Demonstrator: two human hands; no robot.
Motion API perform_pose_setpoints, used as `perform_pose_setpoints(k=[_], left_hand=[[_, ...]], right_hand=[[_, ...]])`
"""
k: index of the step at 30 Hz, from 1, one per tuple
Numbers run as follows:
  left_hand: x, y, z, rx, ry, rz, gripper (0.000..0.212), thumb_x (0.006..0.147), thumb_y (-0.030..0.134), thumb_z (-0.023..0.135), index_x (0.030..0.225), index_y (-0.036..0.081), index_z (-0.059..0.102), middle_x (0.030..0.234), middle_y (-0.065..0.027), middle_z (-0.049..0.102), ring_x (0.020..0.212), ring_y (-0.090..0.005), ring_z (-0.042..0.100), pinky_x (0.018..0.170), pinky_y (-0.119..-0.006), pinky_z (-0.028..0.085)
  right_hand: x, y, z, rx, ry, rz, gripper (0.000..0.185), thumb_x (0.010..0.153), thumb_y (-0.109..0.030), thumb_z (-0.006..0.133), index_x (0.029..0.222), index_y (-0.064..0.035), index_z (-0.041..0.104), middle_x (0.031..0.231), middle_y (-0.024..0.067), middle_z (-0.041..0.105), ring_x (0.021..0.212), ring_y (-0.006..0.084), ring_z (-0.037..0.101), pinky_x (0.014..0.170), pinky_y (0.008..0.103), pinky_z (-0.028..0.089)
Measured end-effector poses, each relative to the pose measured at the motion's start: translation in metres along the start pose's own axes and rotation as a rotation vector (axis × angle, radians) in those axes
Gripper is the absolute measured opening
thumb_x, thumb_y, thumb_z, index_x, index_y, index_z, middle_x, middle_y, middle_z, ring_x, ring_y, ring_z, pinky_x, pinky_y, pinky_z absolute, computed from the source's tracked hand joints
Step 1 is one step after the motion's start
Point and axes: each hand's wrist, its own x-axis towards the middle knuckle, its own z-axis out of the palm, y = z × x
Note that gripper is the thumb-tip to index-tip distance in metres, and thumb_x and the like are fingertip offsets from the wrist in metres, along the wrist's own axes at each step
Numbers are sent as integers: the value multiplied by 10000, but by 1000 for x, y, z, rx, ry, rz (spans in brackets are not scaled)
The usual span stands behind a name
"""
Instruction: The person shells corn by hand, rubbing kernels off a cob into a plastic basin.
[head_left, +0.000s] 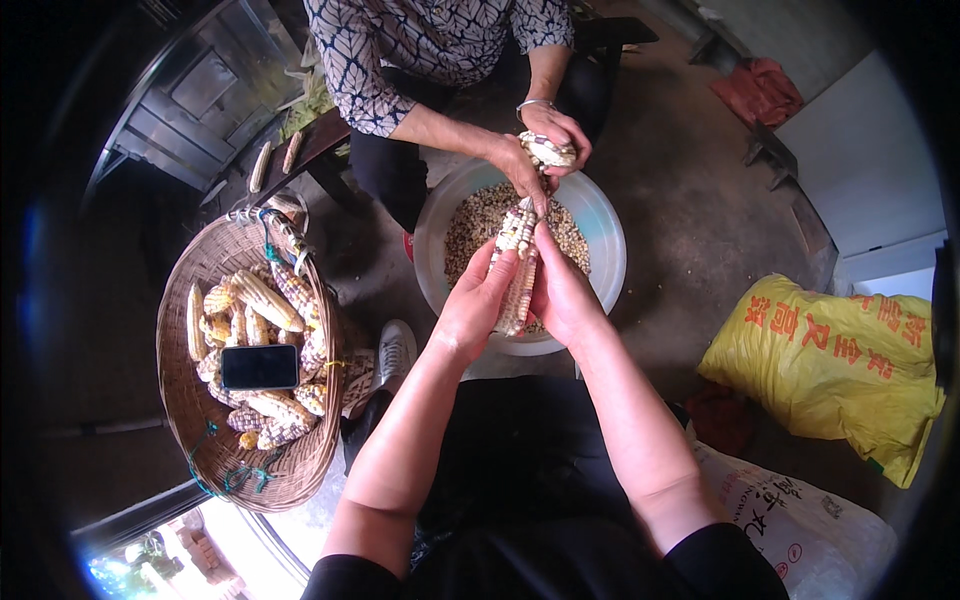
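Observation:
A partly shelled corn cob (517, 296) lies between my two hands, its far part still set with white and dark purple kernels. My left hand (474, 304) grips it from the left, thumb along the top. From the right, my right hand (566, 300) closes on the same cob, its fingers partly hidden beneath. Below is a pale plastic basin (604, 289) with loose corn kernels (476, 214) in it. Across the basin a co-worker's hands (559, 124) hold another corn cob (551, 150); one of them almost meets the far tip of mine.
On the left a wicker basket (180, 322) holds several corn cobs (266, 300) and a smartphone (260, 367). Two cobs lie on a dark wooden bench (319, 142). A yellow sack (817, 360) and a white plastic sack (795, 517), both bearing writing, stand at right.

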Motion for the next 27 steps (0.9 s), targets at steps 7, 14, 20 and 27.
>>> perform_pose_setpoints(k=[7, 14, 20, 27], left_hand=[[6, -9, 0, 18, 65, 84, 502, 988, 364, 448, 1381, 63, 368, 1173, -79, 560, 1025, -139, 553, 844, -277, 483], [3, 1, 5, -89, 61, -28, 451, 994, 393, 403, 1355, 122, 390, 974, -40, 610, 728, -135, 605, 477, -300, 507], [4, -3, -1, -87, 21, -10, 447, 996, 392, 393, 1353, 124, 392, 963, -37, 612, 701, -135, 604, 453, -298, 500], [3, -3, 3, -24, 90, 29, 462, 995, 381, 405, 1376, 121, 381, 993, -41, 605, 746, -121, 591, 484, -283, 500]], right_hand=[[-1, 8, 4, -117, 24, -81, 401, 954, -368, 524, 1191, -45, 536, 1074, 48, 583, 988, 110, 548, 851, 277, 447], [9, 11, -22, 0, -88, 48, 268, 951, -321, 519, 1079, -91, 568, 881, 3, 584, 726, 68, 545, 593, 228, 454], [4, 9, -1, 91, 35, 94, 263, 943, -326, 540, 1086, -108, 567, 875, -9, 582, 719, 71, 540, 577, 231, 453], [1, 6, -5, 45, -56, 47, 335, 955, -269, 529, 1238, -90, 511, 1126, 34, 578, 1017, 144, 556, 842, 328, 477]])
